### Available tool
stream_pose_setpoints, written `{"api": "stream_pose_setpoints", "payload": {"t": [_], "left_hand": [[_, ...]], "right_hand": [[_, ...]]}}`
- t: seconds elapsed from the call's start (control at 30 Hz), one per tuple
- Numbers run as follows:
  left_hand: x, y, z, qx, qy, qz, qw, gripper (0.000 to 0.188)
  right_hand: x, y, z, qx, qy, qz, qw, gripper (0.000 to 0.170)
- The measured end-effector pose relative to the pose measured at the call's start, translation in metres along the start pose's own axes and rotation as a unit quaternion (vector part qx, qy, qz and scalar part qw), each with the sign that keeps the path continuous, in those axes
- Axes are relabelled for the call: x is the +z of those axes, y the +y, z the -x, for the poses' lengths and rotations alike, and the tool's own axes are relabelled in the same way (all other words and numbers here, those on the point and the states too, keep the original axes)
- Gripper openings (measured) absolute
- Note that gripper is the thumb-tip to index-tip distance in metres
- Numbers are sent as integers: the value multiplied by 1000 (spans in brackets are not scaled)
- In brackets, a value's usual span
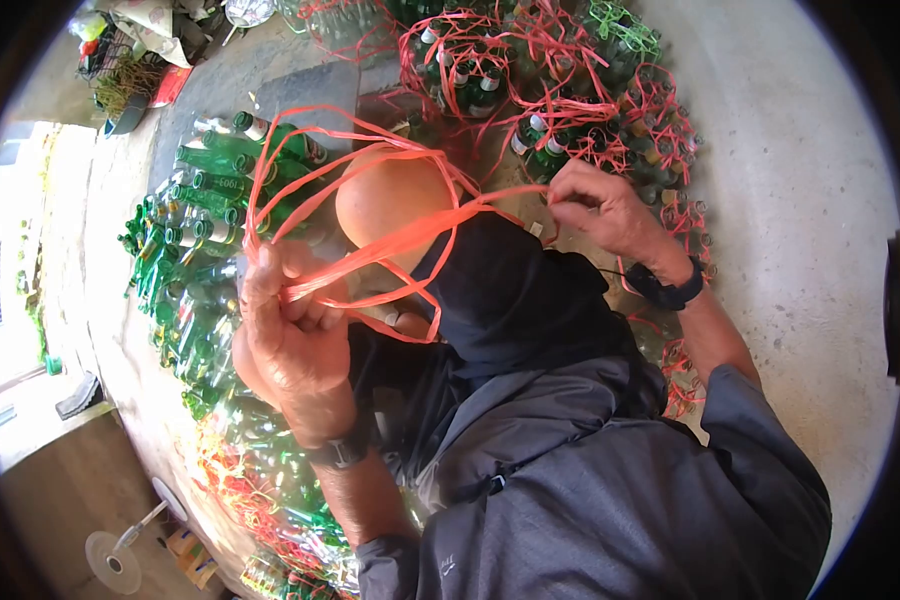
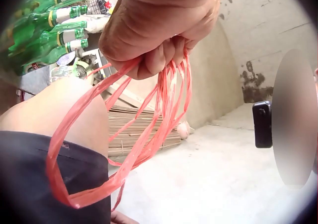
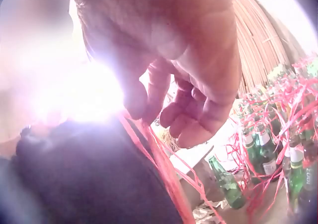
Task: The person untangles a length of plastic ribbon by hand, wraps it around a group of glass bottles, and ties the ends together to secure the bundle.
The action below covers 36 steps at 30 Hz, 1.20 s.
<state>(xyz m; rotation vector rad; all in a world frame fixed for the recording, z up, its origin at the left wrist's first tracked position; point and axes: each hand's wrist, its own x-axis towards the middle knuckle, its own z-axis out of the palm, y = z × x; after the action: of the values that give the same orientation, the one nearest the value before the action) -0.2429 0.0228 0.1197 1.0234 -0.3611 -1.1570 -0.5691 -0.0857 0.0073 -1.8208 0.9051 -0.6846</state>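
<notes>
Loops of pinkish-red plastic twine (image 1: pixel 395 240) stretch between my two hands over the knees. My left hand (image 1: pixel 298 345) grips the gathered strands in curled fingers; in the left wrist view several loops of the twine (image 2: pixel 82 198) hang below the fist. Over at the right, my right hand (image 1: pixel 612 215) pinches one end of the twine between thumb and forefinger, drawing the band out fairly straight. Seen from the right wrist, strands of twine (image 3: pixel 169 177) run down from the fingertips, while the other fingers curl loosely. A bare knee (image 1: pixel 380 195) lies behind the loops.
Green glass bottles (image 1: pixel 220 180) lie heaped on the left. At the top and right stand more bottles (image 1: pixel 555 145) tangled with red twine. Bare concrete floor (image 1: pixel 790 200) spreads along the right. A standing fan (image 1: pixel 115 560) is at lower left.
</notes>
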Motion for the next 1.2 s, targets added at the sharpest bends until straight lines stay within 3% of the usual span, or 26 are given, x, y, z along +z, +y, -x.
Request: {"api": "stream_pose_setpoints", "payload": {"t": [0.07,0.1,0.17,0.3,0.47,0.53,0.67,0.8,0.87,0.97,1.03,1.1,1.2], "left_hand": [[-5,-5,-5,-2,-21,1,1000,24],[-8,-9,-7,-5,-42,0,999,23],[-12,-12,-10,-13,-33,-13,999,21],[-6,-16,-10,-28,9,-8,1000,19],[-2,-21,-11,-12,44,-36,998,22],[-5,-23,-10,-4,40,-61,997,23],[-9,-27,-11,4,21,-42,999,23],[-3,-28,-11,18,-36,-95,995,20],[20,-25,-6,5,-31,-153,988,20],[35,-21,-5,-33,-91,-245,965,27],[52,-26,-3,-5,-159,-208,965,26],[61,-27,-4,18,-232,-270,934,23],[79,-31,-8,42,-273,-255,927,22]], "right_hand": [[-10,-13,-3,29,27,-145,989,8],[-16,-23,-5,29,28,-144,989,8],[-28,-42,-6,82,70,-314,943,12],[-64,-71,-11,51,47,-348,935,13],[-104,-99,-19,-21,76,-270,960,18],[-117,-111,-21,-66,133,-86,985,22],[-148,-118,-17,-103,186,50,976,21],[-165,-117,-11,-95,161,55,981,21],[-161,-118,-8,-71,210,68,973,24],[-161,-113,-1,-33,274,10,961,26],[-163,-103,6,-22,313,-5,950,26],[-164,-97,12,-11,351,-21,936,26],[-162,-90,21,20,420,-35,906,26]]}}
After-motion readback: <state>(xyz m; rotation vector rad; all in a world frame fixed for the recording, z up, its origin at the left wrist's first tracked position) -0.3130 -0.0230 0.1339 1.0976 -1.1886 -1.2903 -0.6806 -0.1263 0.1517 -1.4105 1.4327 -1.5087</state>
